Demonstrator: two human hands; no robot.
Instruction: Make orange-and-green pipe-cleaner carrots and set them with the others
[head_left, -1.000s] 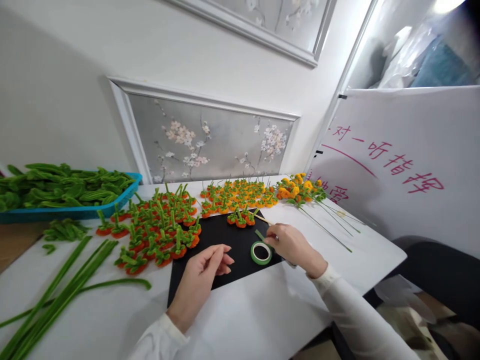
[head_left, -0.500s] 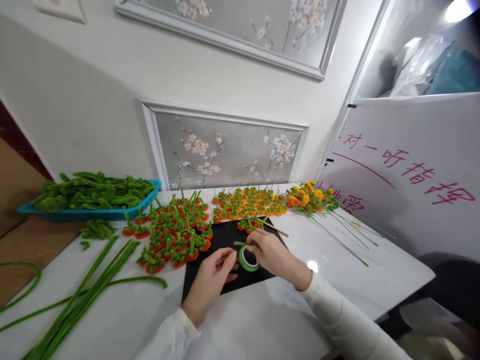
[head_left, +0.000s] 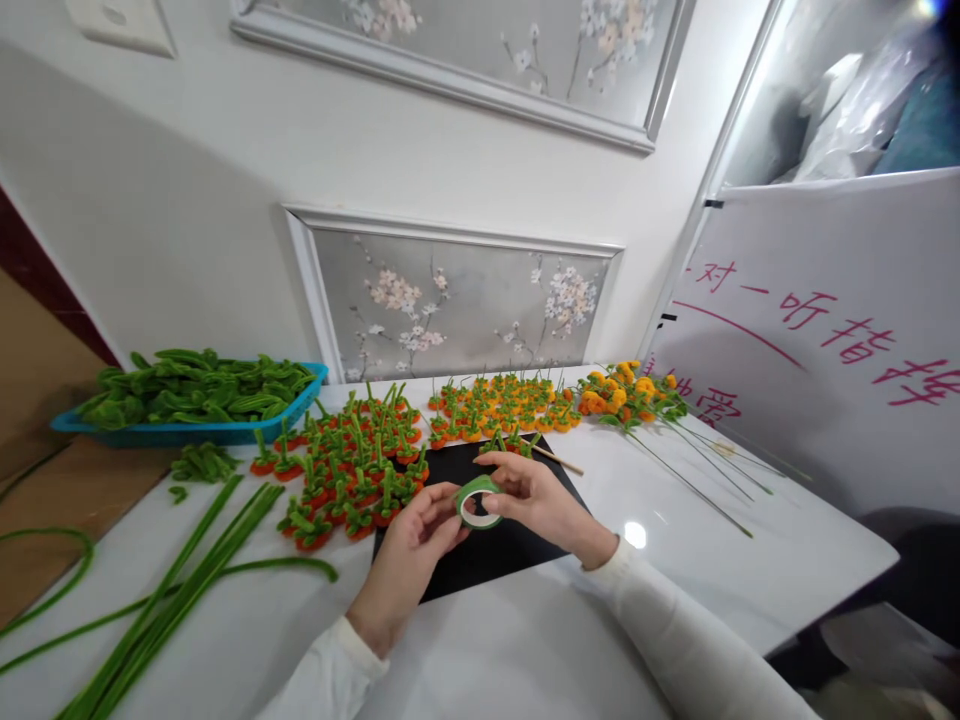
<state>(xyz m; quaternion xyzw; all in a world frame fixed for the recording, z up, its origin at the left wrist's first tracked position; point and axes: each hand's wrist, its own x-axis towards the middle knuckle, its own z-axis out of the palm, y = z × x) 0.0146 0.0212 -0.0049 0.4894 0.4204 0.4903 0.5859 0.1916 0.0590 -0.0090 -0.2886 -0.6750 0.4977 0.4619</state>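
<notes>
Over white table [head_left: 495, 640], tape [head_left: 476, 486], perhaps plastic [head_left: 862, 120] behind

Your right hand [head_left: 536, 497] hides the lower part of the small flowers [head_left: 514, 442] behind it; your left hand [head_left: 409, 555] covers a corner of the black mat [head_left: 480, 562]. The bottom edge crops your green stems [head_left: 180, 580], the top edge the upper wall panel [head_left: 480, 40].

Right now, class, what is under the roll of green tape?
The black mat shows below the green tape, which the left hand and right hand both hold. The hands and tape cover other parts of the mat, so whatever lies beneath them cannot be seen.
</notes>
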